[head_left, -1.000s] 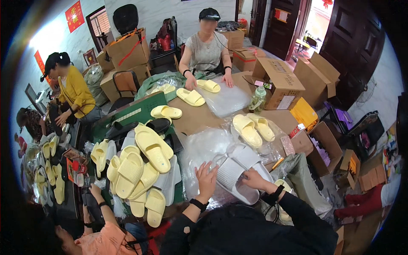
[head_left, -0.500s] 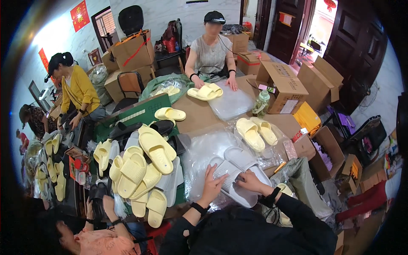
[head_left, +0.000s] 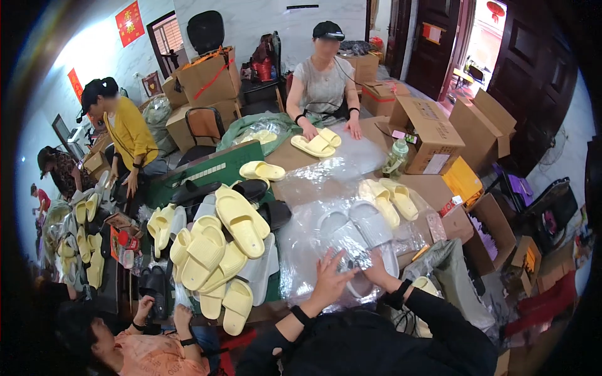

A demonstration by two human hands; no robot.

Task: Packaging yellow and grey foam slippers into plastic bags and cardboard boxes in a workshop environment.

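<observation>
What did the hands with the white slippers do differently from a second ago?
The left hand slid right and now lies spread on the clear plastic bag next to the white slippers. The right hand stayed on the near end of the slippers. The co-worker across the table slid the yellow slippers closer together. The yellow slipper pile did not move.

Table (head_left: 301, 160) under slippers (head_left: 241, 222) and plastic bags (head_left: 351, 188).

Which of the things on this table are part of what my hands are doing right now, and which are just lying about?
In hand:
left hand flat on the clear plastic bag
right hand at the white slippers

Lying about:
yellow slipper pile
yellow slipper pair
black slippers
green bottle
cardboard box
</observation>
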